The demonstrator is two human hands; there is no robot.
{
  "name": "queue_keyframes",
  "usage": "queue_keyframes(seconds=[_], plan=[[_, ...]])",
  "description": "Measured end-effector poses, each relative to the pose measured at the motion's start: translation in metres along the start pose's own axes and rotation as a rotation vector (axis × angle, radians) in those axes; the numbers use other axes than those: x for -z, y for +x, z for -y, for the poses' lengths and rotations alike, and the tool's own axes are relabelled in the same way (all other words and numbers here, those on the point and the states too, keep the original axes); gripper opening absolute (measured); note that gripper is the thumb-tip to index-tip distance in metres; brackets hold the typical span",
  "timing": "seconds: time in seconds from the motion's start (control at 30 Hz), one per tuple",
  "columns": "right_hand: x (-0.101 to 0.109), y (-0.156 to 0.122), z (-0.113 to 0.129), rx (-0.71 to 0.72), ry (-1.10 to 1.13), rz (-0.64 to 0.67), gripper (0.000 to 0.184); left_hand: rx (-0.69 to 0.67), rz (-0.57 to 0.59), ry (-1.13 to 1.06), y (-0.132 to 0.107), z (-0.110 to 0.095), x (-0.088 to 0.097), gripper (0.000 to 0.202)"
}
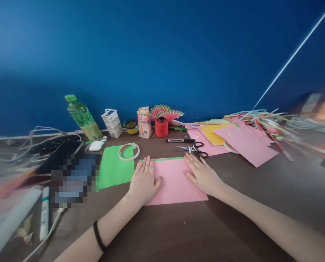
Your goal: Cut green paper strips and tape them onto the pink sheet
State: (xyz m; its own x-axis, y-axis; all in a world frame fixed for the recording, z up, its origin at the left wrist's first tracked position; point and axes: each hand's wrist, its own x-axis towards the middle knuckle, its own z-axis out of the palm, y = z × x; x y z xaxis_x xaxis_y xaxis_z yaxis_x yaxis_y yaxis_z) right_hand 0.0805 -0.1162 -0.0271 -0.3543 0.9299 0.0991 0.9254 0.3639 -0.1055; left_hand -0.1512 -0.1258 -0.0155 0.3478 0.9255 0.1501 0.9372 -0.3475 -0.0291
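Note:
A pink sheet of paper lies on the table in front of me, with a thin strip of green paper showing along its far edge. My left hand rests flat on the sheet's left side, fingers stretched forward. On the right side, my right hand presses down in the same way, its fingertips at the far corner. Just beyond that hand lie scissors with black handles. Left of my left hand is a green sheet with a roll of tape on it.
A black marker, a red thread spool, cartons and a green bottle stand or lie near the blue wall. Pink and yellow papers pile up at right. A phone, cables and a white marker are at left.

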Motion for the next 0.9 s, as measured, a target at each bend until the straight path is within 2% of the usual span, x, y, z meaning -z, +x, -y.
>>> queue_keyframes(seconds=[0.23, 0.4, 0.57, 0.9], plan=[[-0.0028, -0.0002, -0.0024, -0.010, -0.001, 0.020, 0.061, 0.044, -0.012, 0.041, -0.0020, -0.0017, -0.0002, 0.064], [-0.0019, 0.0010, -0.0048, 0.030, -0.014, -0.005, 0.059, 0.029, 0.039, 0.061, -0.0048, 0.0002, 0.0030, 0.072], [-0.0010, 0.0035, -0.0055, 0.043, -0.035, -0.036, 0.059, 0.015, 0.014, 0.062, -0.0054, 0.0031, 0.0029, 0.071], [-0.0011, 0.0037, -0.0033, 0.043, 0.105, -0.069, 0.053, 0.072, 0.076, 0.071, -0.0058, 0.0026, 0.0037, 0.073]])
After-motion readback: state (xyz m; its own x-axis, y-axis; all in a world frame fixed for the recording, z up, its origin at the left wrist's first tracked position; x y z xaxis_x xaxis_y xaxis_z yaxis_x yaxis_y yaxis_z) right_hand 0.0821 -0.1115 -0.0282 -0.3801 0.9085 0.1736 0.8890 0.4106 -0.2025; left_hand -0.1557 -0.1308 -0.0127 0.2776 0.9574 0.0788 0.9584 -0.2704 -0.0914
